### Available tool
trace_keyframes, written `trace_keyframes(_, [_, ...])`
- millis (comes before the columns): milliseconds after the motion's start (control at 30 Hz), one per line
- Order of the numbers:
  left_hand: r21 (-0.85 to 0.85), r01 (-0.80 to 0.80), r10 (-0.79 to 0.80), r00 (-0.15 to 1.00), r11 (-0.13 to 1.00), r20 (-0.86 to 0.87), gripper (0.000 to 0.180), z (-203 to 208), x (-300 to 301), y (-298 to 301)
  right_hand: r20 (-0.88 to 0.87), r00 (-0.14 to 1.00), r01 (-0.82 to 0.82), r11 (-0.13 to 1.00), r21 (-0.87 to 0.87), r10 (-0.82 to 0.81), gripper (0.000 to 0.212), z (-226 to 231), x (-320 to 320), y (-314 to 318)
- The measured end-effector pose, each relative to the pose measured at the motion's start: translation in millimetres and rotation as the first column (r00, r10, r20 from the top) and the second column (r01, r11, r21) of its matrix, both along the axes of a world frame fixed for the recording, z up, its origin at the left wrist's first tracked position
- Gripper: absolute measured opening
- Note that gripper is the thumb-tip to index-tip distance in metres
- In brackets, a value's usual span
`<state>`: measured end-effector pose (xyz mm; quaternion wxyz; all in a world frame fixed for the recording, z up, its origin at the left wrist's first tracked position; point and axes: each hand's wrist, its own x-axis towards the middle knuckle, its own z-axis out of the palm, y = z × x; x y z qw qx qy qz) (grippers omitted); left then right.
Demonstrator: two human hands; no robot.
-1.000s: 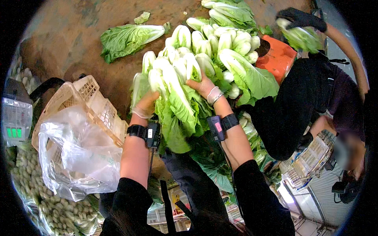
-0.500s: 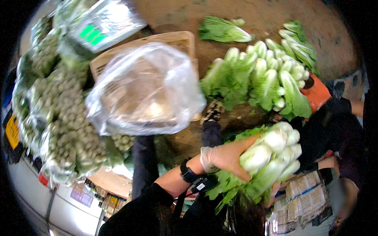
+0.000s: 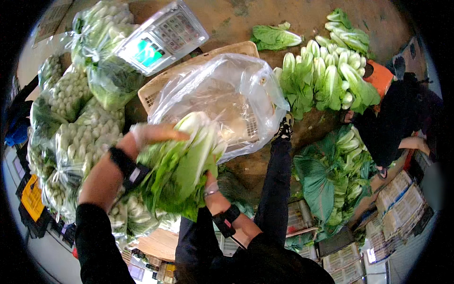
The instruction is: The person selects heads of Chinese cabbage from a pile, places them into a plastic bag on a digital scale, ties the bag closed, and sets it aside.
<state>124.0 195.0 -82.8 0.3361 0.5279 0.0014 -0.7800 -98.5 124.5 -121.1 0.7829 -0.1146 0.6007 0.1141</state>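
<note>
Between my two hands I hold a bunch of leafy cabbages (image 3: pixel 187 161), its white stem ends pointing up and away and its green leaves hanging toward me. My left hand (image 3: pixel 158 135), in a thin clear glove, grips it from the left near the stems. Closed on its right side is my right hand (image 3: pixel 211 185), its fingers partly hidden by leaves. The bunch is at the near left edge of a clear plastic bag (image 3: pixel 269 90) that lines a tan plastic crate (image 3: pixel 243 48). The bag's mouth is spread open.
Bags of packed greens (image 3: pixel 75 142) are piled at the left. A lit digital scale (image 3: pixel 163 38) stands behind the crate. Loose cabbages (image 3: pixel 326 71) lie on the floor at the far right, beside an orange stool (image 3: pixel 379 78) and another person (image 3: pixel 399 128). Nearer is a green sack (image 3: pixel 314 184) with greens.
My hands have carried the cabbage bunch from the right across to the bag-lined crate. My right hand, mostly hidden before, now shows. The view has shifted.
</note>
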Motion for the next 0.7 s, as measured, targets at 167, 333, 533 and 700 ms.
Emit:
trace_keyframes(167, [-0.062, 0.221, -0.229, 0.945, 0.973, -0.235, 0.056, -151, 29, -75, 0.102, 0.908, 0.406, 0.913, 0.025, -0.407, 0.046, -151, -10, -16])
trace_keyframes(333, [-0.003, 0.645, -0.341, 0.408, 0.764, 0.847, 0.082, -266, 55, -120, -0.533, 0.845, -0.483, 0.504, -0.716, 0.053, 0.075, -261, 39, -47])
trace_keyframes(533, [0.054, 0.292, -0.205, 0.518, 0.955, 0.83, 0.057, -261, 42, -97, -0.204, 0.965, -0.262, 0.673, -0.691, 0.166, 0.081, -241, 14, -76])
trace_keyframes(700, [-0.003, 0.229, -0.042, 0.191, 0.973, 0.981, 0.052, -240, 8, -67, -0.432, 0.706, -0.675, 0.348, -0.65, 0.561, 0.092, -197, 0, -95])
